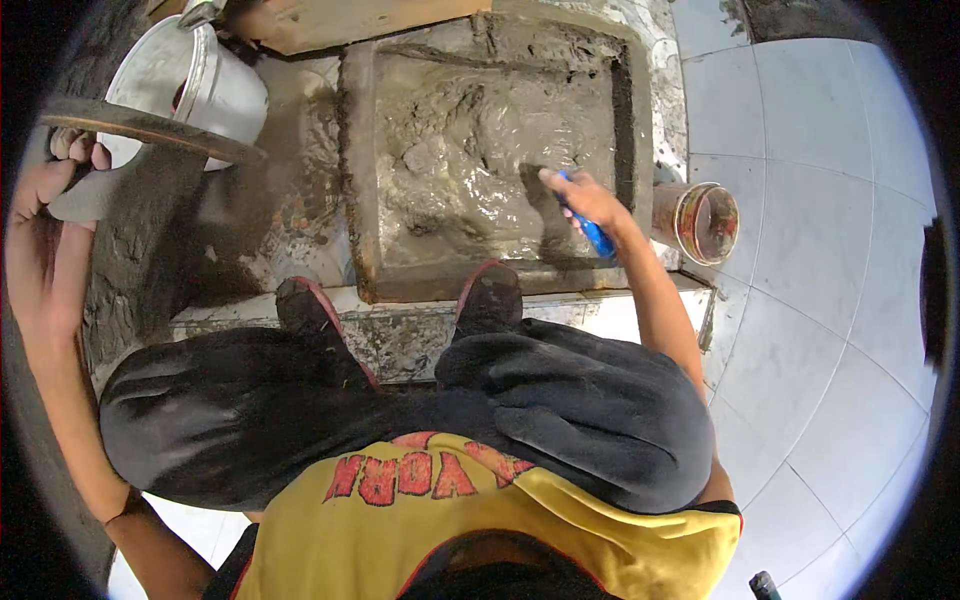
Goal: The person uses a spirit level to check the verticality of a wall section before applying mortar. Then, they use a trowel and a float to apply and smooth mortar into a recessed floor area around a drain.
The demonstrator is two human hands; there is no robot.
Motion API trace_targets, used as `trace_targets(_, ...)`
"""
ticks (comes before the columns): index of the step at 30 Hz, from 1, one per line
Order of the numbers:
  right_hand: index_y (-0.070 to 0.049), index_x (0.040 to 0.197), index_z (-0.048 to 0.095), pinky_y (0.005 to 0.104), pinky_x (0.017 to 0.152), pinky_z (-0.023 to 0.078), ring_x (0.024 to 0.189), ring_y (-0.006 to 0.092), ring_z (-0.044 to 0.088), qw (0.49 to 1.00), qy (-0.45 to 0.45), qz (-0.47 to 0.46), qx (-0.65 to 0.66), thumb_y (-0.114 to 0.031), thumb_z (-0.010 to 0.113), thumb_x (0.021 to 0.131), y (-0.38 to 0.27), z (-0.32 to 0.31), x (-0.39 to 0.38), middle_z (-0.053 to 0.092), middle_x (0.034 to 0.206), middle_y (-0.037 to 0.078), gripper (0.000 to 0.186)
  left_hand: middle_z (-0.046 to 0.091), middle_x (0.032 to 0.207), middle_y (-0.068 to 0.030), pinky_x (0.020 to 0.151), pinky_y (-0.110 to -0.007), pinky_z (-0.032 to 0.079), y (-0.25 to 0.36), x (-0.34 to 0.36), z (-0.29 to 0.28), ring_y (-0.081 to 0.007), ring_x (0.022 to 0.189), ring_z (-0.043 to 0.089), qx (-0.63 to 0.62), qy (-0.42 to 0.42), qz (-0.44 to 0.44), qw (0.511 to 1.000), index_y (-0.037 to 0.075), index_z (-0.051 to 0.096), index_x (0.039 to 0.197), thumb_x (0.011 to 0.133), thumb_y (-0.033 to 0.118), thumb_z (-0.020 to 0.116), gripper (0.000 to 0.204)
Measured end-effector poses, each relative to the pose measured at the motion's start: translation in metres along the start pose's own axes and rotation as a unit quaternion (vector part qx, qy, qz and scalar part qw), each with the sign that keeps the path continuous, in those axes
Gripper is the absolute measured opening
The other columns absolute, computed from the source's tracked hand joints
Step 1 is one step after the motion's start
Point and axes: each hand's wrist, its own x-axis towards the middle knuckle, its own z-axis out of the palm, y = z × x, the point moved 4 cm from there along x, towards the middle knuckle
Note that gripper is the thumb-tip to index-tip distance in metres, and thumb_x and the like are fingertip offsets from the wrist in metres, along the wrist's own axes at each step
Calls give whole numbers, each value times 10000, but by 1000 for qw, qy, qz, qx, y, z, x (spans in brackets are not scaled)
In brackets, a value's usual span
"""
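At the far left, my left hand (55,190) is closed round the grey handle of a flat board (150,130), a plasterer's float or hawk seen nearly edge-on. My right hand (595,205) grips a blue-handled tool (598,240) above wet grey mortar (450,180). A dark shape lies beside this hand; I cannot tell whether it is a blade or a shadow. The mortar is uneven and shiny, spread inside a square, low-walled trough (360,220) in front of my feet.
A white bucket (235,95) stands behind the float. Right of the trough sits a stained, round container (715,222), beside pale floor tiles (810,250). A wooden board (350,22) lies at the back. My shoes (490,295) rest at the tiled ledge (400,335).
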Motion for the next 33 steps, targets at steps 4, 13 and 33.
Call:
trace_targets(4,-10,850,595,341,408,446,445,188,529,988,-6,-108,-106,-600,552,890,54,-22,34,527,575,63,593,554,1096,-12,940,-329,448,0,-1,0,-139,987,538,-17,11,0,1000,58,559,998,930,35,566,72)
trace_targets(13,29,898,683,504,860,495,988,460,631,963,81,-107,-234,-573,497,914,-15,-7,1,646,927,336,630,588,1055,-80,964,-306,470,8,-15,14,-137,985,555,56,10,136,989,-22,598,887,868,-79,598,60)
trace_targets(33,37,921,659,486,741,540,815,410,685,919,87,-66,-380,-606,548,887,22,-47,39,680,888,268,653,584,1207,-84,1031,-349,386,-3,-3,-17,-188,1125,544,-101,-111,105,983,33,562,1151,899,-82,587,278)
